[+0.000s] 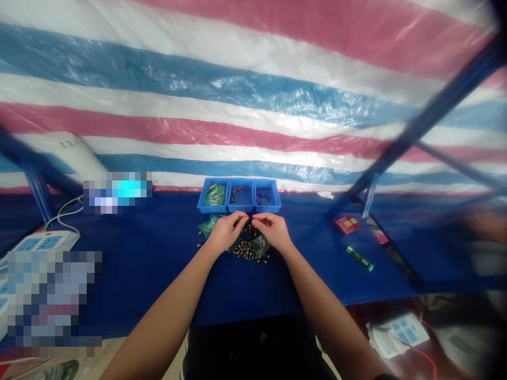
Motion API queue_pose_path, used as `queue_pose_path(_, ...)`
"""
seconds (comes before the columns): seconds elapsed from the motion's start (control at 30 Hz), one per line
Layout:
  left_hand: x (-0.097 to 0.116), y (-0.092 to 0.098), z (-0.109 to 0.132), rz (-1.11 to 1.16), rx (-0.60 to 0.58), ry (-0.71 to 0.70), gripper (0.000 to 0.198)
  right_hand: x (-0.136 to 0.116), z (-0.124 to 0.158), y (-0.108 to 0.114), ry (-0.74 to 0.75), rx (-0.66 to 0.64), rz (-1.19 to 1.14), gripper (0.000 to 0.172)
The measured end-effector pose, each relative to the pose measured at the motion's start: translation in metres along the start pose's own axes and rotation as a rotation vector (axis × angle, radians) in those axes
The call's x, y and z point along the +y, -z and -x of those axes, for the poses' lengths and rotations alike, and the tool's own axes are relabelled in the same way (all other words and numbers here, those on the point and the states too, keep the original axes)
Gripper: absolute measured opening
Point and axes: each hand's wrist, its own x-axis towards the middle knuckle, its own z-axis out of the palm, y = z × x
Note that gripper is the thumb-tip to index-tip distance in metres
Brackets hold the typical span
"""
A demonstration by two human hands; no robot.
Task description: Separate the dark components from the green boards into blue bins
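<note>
My left hand (227, 232) and my right hand (274, 230) meet over the middle of the blue table, fingertips pinched close together. Something small and dark shows between them, too tiny to name. Below and around my hands lies a loose pile of small brass-coloured metal parts (246, 250). Green circuit boards (207, 227) lie beside my left hand, and dark greenish pieces (260, 246) lie under my right. Just beyond stand three joined blue bins: the left bin (212, 209) holds green boards, the middle bin (241, 209) a few brass parts, the right bin (268, 209) thin dark pieces.
On the right lie a red box (347, 225) and a green tube-like pack (359, 258). A white power strip (51, 244) with a cable is at the left; another power strip (400, 334) sits lower right. Blue frame bars (396, 150) and a striped sheet (253, 119) stand behind.
</note>
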Motion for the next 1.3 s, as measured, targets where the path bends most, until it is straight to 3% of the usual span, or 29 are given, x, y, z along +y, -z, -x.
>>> queue_pose_path(1.3,0.0007,-0.0017,0.0019,0.058,0.010,-0.013,0.028,-0.0009,-0.0002,0.0011,0.001,0.013,0.047,0.027)
